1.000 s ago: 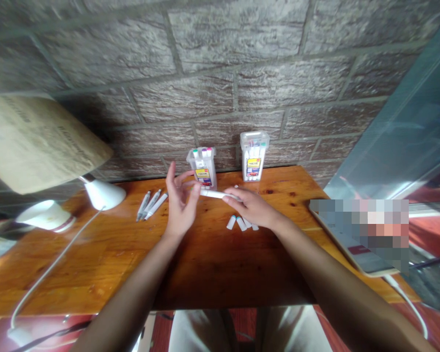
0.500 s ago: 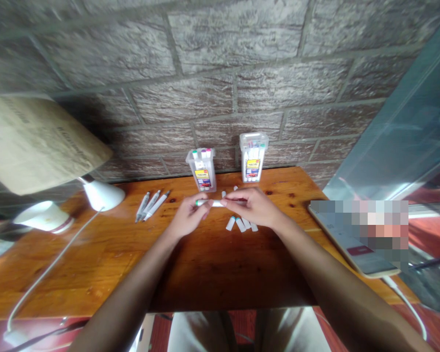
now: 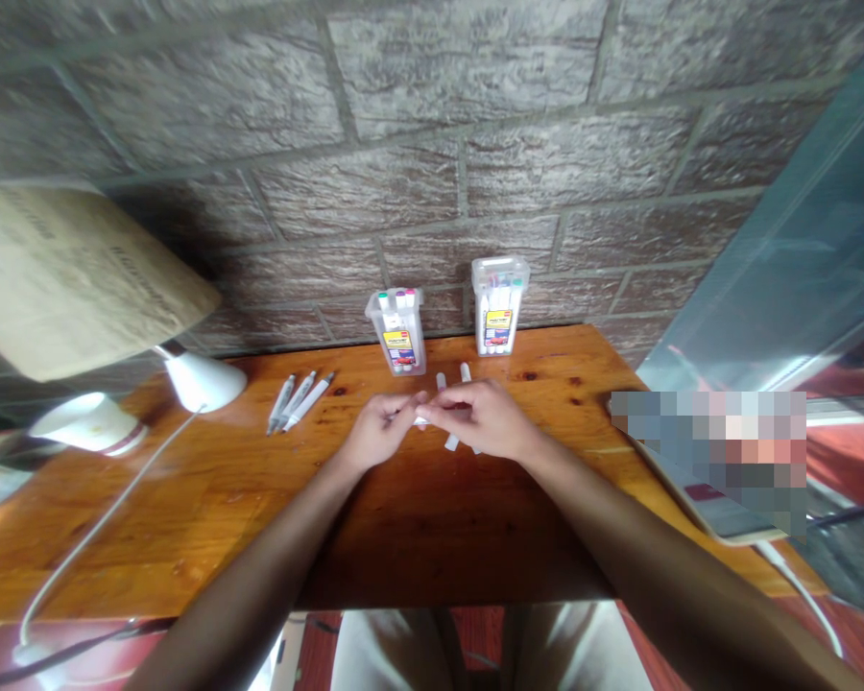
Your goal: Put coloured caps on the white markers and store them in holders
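Observation:
My left hand (image 3: 381,429) and my right hand (image 3: 488,419) meet fingertip to fingertip over the middle of the table, both closed. Between them shows a small white part of a marker (image 3: 421,419); the fingers hide the rest. Just behind my right hand, the tips of white markers (image 3: 465,371) stick out on the wood. Below its fingers, white pieces (image 3: 452,442) lie partly covered. Past my hands stand two clear plastic cases, a left one (image 3: 403,355) holding some markers with green, purple and pink ends, and a right one (image 3: 497,326) holding several markers.
Three grey-and-white markers (image 3: 299,403) lie left of my hands. Farther left are a lamp (image 3: 205,384) with a paper shade and a white cup (image 3: 90,424). A tablet (image 3: 720,513) with a charging cable lies at the right edge. A brick wall borders the table's back.
My hands have come closer together, and the green-ended marker between them is now mostly hidden. My right hand has shifted slightly left and down, covering more of the white pieces below.

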A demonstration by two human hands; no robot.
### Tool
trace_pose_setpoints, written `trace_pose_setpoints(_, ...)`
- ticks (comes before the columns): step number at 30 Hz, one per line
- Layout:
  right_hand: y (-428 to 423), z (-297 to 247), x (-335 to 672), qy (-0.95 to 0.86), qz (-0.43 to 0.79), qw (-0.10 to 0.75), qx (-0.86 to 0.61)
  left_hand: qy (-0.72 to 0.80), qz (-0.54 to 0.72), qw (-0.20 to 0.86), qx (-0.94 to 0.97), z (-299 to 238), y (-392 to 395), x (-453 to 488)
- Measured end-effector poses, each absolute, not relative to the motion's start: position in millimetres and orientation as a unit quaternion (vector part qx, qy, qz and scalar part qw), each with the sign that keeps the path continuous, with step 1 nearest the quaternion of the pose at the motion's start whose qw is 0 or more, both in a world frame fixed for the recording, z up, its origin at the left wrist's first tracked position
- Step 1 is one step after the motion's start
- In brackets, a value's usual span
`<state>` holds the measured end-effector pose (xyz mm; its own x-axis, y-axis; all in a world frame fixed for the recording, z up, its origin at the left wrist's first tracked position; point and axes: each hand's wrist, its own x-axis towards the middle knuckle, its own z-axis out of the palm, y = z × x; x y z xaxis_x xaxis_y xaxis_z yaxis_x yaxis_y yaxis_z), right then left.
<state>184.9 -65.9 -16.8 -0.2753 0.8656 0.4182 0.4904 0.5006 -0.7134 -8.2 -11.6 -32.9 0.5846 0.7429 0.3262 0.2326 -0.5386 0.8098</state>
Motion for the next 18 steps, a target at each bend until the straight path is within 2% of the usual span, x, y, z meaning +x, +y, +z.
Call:
trace_pose_setpoints(8,-69,-15,182,-0.708,0.254,0.433,-0.496,0.328,0.352,0.373,0.793,-33,-17,-5)
trace_pose_setpoints(12,-69,-16,180,-0.652,0.352,0.458,-0.491,0.323,0.351,0.359,0.802,-33,-17,-7)
trace_pose_setpoints(18,-58,-14,183,-0.511,0.471,0.558,-0.454,0.288,0.346,0.325,0.831,-33,-13,-8)
